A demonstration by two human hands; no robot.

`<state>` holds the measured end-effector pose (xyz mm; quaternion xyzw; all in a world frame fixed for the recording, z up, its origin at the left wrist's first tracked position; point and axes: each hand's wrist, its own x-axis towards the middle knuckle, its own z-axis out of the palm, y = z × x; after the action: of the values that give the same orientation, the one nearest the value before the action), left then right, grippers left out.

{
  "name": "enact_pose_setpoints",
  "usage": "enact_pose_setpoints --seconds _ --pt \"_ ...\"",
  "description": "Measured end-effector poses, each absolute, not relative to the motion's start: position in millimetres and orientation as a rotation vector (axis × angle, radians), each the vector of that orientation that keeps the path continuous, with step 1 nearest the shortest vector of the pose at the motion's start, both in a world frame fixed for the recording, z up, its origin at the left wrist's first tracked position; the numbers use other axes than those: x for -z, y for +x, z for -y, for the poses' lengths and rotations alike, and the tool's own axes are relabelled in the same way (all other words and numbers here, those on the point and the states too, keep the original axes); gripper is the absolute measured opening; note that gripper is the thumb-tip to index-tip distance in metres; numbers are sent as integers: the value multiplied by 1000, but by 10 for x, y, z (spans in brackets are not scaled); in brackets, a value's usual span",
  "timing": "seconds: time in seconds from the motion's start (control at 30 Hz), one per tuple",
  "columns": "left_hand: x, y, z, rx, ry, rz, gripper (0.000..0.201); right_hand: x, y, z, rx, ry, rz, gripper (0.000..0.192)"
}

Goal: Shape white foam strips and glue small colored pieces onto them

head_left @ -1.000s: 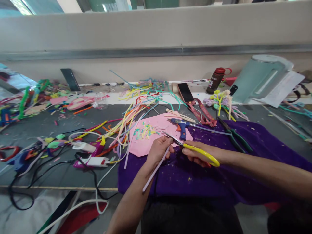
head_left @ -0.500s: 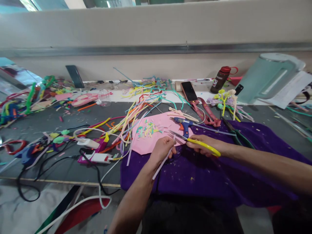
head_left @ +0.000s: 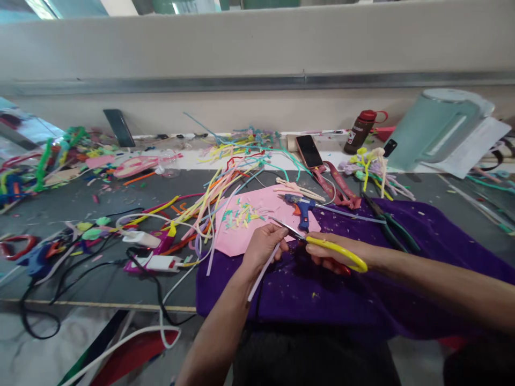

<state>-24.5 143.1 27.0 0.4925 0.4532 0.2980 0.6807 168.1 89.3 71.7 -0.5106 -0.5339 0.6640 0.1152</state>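
Observation:
My left hand [head_left: 265, 244] pinches a pale lilac pipe cleaner [head_left: 261, 274], whose long end slants down past the wrist. In my right hand [head_left: 326, 253] is a pair of scissors [head_left: 341, 250] with a yellow handle loop; a red part shows below my fingers. The blades reach my left fingertips, where the pipe cleaner's upper end is hard to make out. Just beyond lies a pink sheet [head_left: 232, 244] bearing short cut pieces [head_left: 243, 214] in yellow, teal and pink. A blue glue gun [head_left: 302, 208] rests at the sheet's right side.
Purple cloth [head_left: 341, 303] covers the table's front. Green-handled pliers [head_left: 389, 225] lie on it at right. Long pipe cleaners [head_left: 217, 195] and a power strip with cables [head_left: 155, 262] spread leftward. A phone [head_left: 309, 151], bottle [head_left: 359, 131] and teal jug [head_left: 436, 131] stand behind.
The scissors' blades have come closer to my left fingertips, and the handles look wider apart, with a red part now showing. My left hand keeps its pinch. The whole view has shifted slightly.

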Motion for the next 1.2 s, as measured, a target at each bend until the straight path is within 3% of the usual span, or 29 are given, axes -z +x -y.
enact_pose_setpoints --seconds 0.57,0.97,1.2 --pt "-202 -240 -1426 -550 1293 -1125 21 -568 1737 -1121 -1853 -1733 1446 47" --pt "-271 -230 -1435 -714 1103 -991 18 -794 1821 -880 -1800 -1616 1446 39" --pt "-269 -229 -1424 -662 1053 -982 23 -678 1691 -852 -1774 -1516 1659 43"
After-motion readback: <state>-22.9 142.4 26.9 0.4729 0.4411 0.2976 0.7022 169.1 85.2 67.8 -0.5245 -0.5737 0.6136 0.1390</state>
